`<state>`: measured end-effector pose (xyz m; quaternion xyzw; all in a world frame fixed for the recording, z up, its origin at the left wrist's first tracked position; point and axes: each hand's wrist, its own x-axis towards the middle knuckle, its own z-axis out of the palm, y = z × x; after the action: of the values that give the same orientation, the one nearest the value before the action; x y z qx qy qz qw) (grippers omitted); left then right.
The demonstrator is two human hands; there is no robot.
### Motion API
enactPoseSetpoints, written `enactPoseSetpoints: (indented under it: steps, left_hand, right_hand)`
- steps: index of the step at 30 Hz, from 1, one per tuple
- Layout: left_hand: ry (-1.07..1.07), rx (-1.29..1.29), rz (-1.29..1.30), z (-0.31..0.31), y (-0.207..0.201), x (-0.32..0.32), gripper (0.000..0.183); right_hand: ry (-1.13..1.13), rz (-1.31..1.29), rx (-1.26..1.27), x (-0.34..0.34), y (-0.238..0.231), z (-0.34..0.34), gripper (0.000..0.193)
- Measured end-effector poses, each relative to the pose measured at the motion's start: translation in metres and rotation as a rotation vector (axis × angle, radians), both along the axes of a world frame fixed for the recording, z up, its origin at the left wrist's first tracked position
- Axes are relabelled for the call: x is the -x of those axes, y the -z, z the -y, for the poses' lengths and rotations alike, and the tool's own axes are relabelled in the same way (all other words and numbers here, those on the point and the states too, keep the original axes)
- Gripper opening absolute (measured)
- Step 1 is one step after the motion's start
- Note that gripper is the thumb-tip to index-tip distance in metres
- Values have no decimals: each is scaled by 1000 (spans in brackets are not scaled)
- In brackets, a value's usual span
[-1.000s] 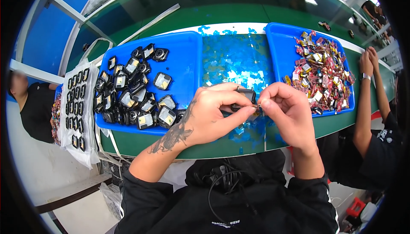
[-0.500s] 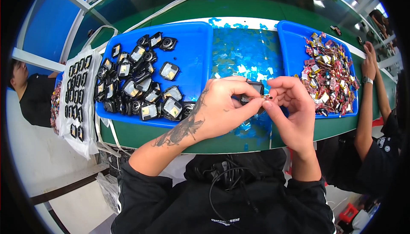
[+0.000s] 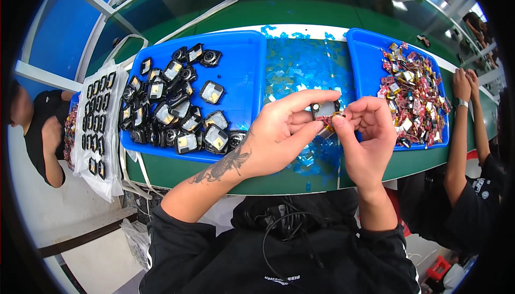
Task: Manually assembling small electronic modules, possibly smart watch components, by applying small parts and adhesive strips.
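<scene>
Over the bench's middle, my left hand point(image 3: 276, 133) grips a small black watch case point(image 3: 325, 107) between thumb and fingers. A small red circuit board point(image 3: 325, 118) shows at the case's near side, by my left thumb; whether it sits inside or sticks out is hard to tell. My right hand point(image 3: 370, 136) is closed in a pinch at the board's right end, thumb against fingertips, its other fingers curled. The fingertips partly hide the pinched part. Below the case, something small and yellowish point(image 3: 326, 132) shows.
To the left stands a blue tray point(image 3: 241, 74) with many black watch cases point(image 3: 179, 106). A second blue tray point(image 3: 366, 61) at the right holds heaped red boards point(image 3: 416, 98). Blue film scraps point(image 3: 300, 71) litter the bench between them. Black frames point(image 3: 96, 101) lie on white sheeting. Co-workers sit at both sides.
The watch case has turned in my left hand, and the red board now shows more plainly. My left index finger has lifted and stretched out. At the left, a co-worker's arm has come up.
</scene>
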<state>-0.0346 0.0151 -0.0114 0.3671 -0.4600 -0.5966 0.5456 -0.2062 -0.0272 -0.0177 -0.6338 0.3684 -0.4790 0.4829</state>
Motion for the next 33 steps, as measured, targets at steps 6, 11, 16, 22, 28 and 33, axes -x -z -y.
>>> enactPoseSetpoints:
  steps: [6, 11, 16, 22, 28, 33]
  left_hand:
    - [-81, 44, 13, 3, 3, 7, 41]
    - [-94, -19, 34, 1, -1, 3, 40]
    - [-376, 148, 590, 0, -7, -1, 44]
    - [-701, 290, 1820, -13, 2, -98, 35]
    - [-343, -146, 1819, -22, -3, -112, 35]
    - [-313, 88, 1741, -14, -11, -108, 29]
  right_hand:
    - [38, -194, 57, -4, -2, 2, 36]
    - [-84, -137, -50, -12, -5, 5, 38]
    - [-223, -243, -94, -16, -27, 45, 41]
    - [-98, -682, -31, -61, -34, 206, 45]
    - [-19, -814, -182, -76, 18, 278, 48]
    - [80, -773, -56, -38, 9, 287, 40]
